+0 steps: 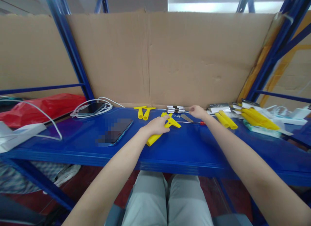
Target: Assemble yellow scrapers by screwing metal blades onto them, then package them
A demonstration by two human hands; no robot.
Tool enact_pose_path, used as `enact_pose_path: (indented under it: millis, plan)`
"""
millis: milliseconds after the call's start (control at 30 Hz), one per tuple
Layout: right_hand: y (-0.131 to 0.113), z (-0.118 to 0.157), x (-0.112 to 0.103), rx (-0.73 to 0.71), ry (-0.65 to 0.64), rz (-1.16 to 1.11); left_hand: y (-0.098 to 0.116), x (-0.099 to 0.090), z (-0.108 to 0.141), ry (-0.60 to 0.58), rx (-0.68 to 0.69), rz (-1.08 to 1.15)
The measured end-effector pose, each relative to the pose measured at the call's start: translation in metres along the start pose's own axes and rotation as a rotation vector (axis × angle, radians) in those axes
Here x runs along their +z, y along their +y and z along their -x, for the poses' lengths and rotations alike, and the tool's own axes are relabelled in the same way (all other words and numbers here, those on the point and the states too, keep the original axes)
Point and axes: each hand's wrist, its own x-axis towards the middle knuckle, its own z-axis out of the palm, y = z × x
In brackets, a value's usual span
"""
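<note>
My left hand (pixel 157 126) is closed round a yellow T-shaped plastic handle (pixel 154 140), whose tube points toward me. More yellow crosspiece (pixel 173 123) shows just past my fingers; whether it is one handle or two is hard to tell. My right hand (pixel 198 112) reaches to the back of the table with fingertips pinched together, and what they hold is too small to make out. Beside those fingertips lie a stack of black-and-white strips (pixel 175 108) and a flat metal blade (pixel 186 118). A thin screwdriver with a red handle (pixel 202 123) rests below that hand.
Two yellow T-handles (pixel 146 114) lie against the cardboard wall (pixel 189 57). A phone (pixel 119 131) lies left on the blue table (pixel 194 151). Coiled white cable (pixel 103 109) and a red bag (pixel 46 107) are farther left. Yellow tubes (pixel 225 119) and a yellow pile (pixel 259 118) sit right.
</note>
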Motion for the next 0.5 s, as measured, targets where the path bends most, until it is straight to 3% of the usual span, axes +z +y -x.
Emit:
enact_pose_path:
  millis: [100, 233, 300, 500]
  plan:
    - [0.007, 0.017, -0.007, -0.095, -0.134, 0.044, 0.001, -0.001, 0.002, -0.009, 0.050, 0.024]
    - [-0.004, 0.027, -0.012, -0.191, -0.198, 0.072, 0.000, -0.002, 0.002, 0.005, 0.062, 0.033]
    - [-0.013, 0.028, -0.012, -0.145, -0.171, 0.086, 0.000, -0.002, 0.002, 0.005, 0.062, 0.038]
    - [-0.024, 0.031, -0.004, 0.042, 0.073, 0.062, 0.002, -0.003, 0.003, 0.004, 0.067, 0.027]
